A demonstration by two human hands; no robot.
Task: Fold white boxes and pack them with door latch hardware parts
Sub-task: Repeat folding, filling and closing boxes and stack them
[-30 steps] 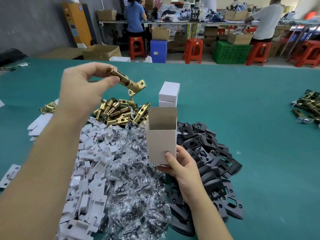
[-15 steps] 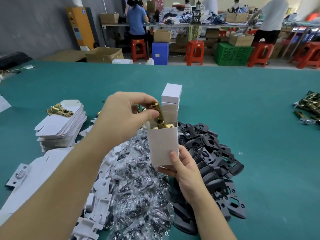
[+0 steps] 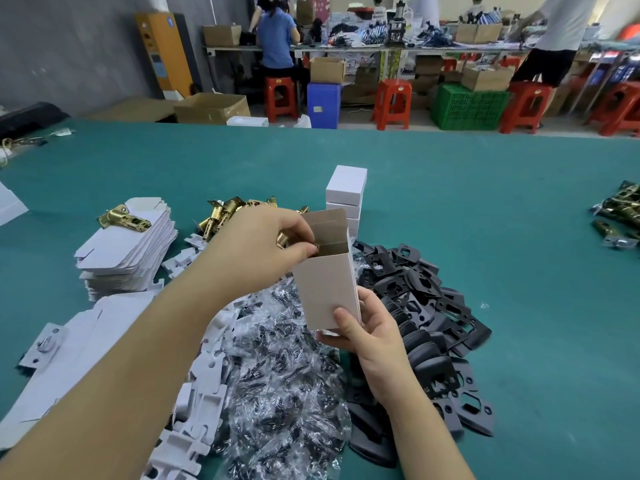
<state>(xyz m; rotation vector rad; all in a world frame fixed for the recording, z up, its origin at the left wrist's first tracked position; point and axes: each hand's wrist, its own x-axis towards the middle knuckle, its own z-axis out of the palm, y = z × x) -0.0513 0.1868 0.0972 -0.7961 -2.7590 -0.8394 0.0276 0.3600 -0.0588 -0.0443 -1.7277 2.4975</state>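
Note:
My right hand point(image 3: 367, 330) grips the lower part of an upright white box point(image 3: 327, 289) whose top stands open. My left hand point(image 3: 263, 247) is at the box's mouth, fingers curled round a brass latch point(image 3: 283, 240) that is mostly sunk inside the box; only a small brass end shows. Behind my left hand lies a heap of brass latches point(image 3: 225, 211). A stack of flat white box blanks point(image 3: 128, 251) sits to the left with one brass latch point(image 3: 123, 218) on top. Closed white boxes point(image 3: 346, 194) are stacked just behind the open one.
Black plates point(image 3: 426, 306) are piled to the right of the box, bagged screws point(image 3: 280, 375) in clear plastic lie below it, and white plastic pieces point(image 3: 204, 403) lie left of those. More latches point(image 3: 620, 216) sit at the far right of the green table point(image 3: 502, 202). People work at benches beyond.
My left hand brought the brass latch from high at the left down to the box's open top and lowered it in. My right hand kept holding the box.

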